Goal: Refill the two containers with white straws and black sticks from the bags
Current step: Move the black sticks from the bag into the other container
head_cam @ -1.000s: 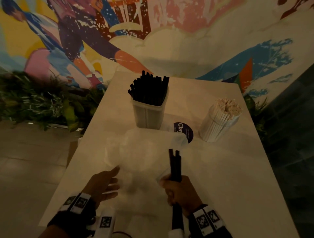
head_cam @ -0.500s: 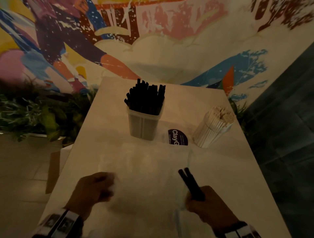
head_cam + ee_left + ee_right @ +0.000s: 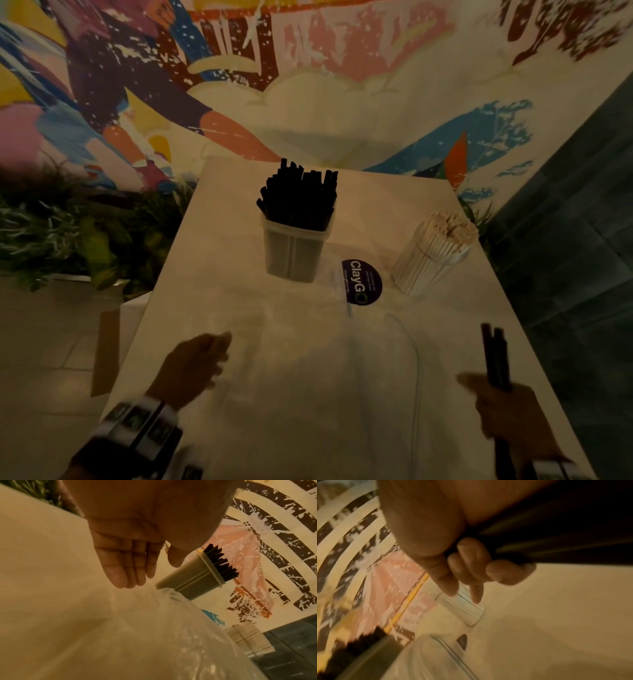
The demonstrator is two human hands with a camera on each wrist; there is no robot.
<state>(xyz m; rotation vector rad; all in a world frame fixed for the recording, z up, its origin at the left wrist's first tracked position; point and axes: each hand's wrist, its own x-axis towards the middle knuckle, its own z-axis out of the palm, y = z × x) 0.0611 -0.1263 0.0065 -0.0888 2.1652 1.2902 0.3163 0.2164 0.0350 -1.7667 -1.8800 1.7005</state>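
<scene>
Right hand [image 3: 507,414] at the near right edge of the table [image 3: 239,212], fingers [image 3: 471,562] curled and clamped around a small bundle of black sticks [image 3: 495,356]; the bundle stands roughly upright, its tops well above the fist, its lower part running down past the wrist. Left hand [image 3: 191,366] at near left, palm down above the table; in the left wrist view its fingers [image 3: 123,566] lie straight and close together, thumb slightly apart, gripping nothing. Whether the fingertips touch the plastic cannot be told. Clear plastic bag [image 3: 308,359] lies flat on the table between the two hands, crinkled, edge seam faintly visible on its right side; contents not discernible. Beyond the bag, a round dark sticker [image 3: 361,281] reading "ClayGo" on the table surface. Just left of the sticker and further back: translucent square container [image 3: 294,253], upright, packed with black sticks that project above the rim. Right of the sticker: round clear container [image 3: 428,263], tilted look from lens, packed full with white straws [image 3: 452,226]. The two containers stand apart. Behind the table: painted mural wall [image 3: 308,85]; green plants [image 3: 68,233] at left.
</scene>
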